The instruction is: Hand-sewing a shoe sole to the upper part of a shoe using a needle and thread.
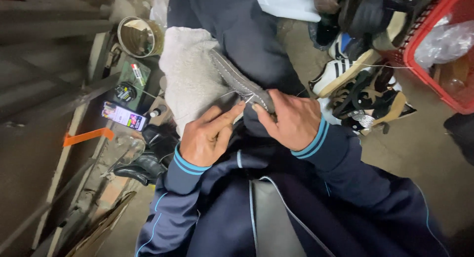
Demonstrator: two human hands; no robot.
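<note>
We see a grey shoe (240, 81) lying sole-edge up on a pale cloth (190, 74) over the person's knee. The right hand (292, 121) clamps the shoe's near end. The left hand (210, 136) pinches a thin needle (250, 99) against the sole. A pile of shoes (355, 84) lies near a red basket (434, 44).

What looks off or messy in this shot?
The shoes beside the red basket lie in a jumbled heap, some on their sides. Otherwise nothing odd: both hands, left hand and right hand, grip the grey shoe.
</note>
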